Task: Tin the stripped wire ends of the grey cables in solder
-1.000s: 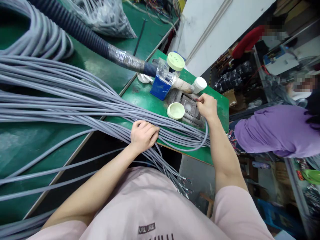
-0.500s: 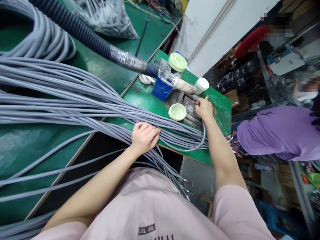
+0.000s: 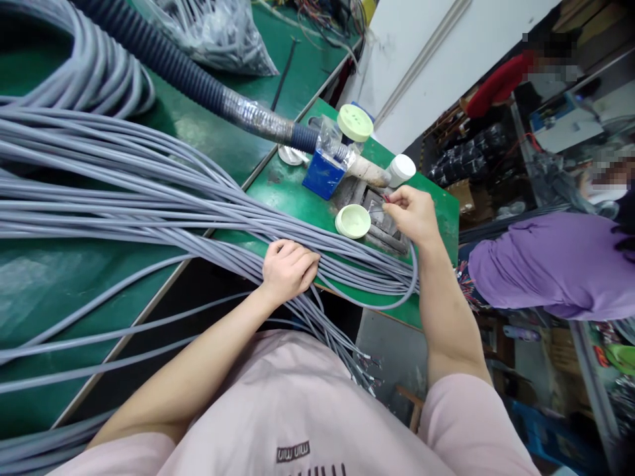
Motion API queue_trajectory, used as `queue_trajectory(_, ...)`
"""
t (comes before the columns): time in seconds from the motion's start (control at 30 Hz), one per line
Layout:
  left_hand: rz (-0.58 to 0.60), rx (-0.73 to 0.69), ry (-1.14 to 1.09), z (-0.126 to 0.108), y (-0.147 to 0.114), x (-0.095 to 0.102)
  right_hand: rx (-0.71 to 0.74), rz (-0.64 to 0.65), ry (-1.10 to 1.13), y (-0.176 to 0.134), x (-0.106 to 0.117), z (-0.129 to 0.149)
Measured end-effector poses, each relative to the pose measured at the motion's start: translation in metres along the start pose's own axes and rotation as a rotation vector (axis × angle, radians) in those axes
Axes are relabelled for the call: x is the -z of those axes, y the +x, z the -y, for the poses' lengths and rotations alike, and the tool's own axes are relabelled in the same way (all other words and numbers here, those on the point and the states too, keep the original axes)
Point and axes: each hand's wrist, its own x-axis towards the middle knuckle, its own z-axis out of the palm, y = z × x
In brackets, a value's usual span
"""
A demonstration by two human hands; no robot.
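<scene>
Right hand (image 3: 411, 215) has shifted slightly outward, pinching thin red wire end (image 3: 387, 198) over sooty grey square metal fixture (image 3: 378, 217); single grey round cable (image 3: 377, 308) now bows wider. Wire end seemingly stays within fixture's reach. Left hand (image 3: 292, 270) grips grey cable bundle (image 3: 238, 210) on green table (image 3: 446, 221).

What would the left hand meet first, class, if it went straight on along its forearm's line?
The grey cables: the left hand appears to rest on them. Beyond these, the pale-green open cup seems next in line, though depth is unclear.
</scene>
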Motion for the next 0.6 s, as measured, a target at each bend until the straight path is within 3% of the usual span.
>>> queue_trajectory(0.1, 0.001, -0.007, 0.009, 0.0, 0.0, 0.0, 0.044, 0.116, 0.025, -0.004, -0.014, 0.015)
queue_trajectory(0.23, -0.008, -0.033, 0.021, -0.002, 0.002, 0.002, 0.067, 0.225, -0.109, -0.004, -0.033, 0.023)
queue_trajectory(0.6, 0.008, -0.018, 0.012, 0.0, 0.001, 0.002, 0.08, 0.241, -0.375, -0.001, -0.041, 0.022)
